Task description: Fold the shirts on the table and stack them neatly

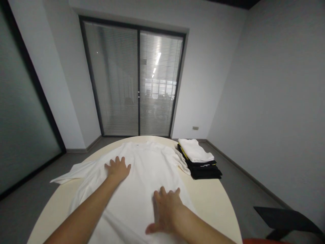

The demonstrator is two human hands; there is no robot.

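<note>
A white T-shirt point(142, 176) lies spread over the round table, its neckline at the far side and a sleeve out to each side. Its left sleeve end hangs past the table's edge. My left hand point(118, 169) rests on the upper left of the shirt with the fingers spread. Lower and to the right, my right hand point(166, 210) is over the shirt's lower right part, fingers apart and thumb stretched to the left. Neither hand grips anything. Wrinkles run through the cloth near my forearms.
The cream round table point(215, 203) carries a stack of folded black clothes point(205, 172) at the right, topped by a folded white garment point(195, 150). A black chair part point(286, 217) stands at the lower right. Glass doors with blinds point(137, 81) are behind.
</note>
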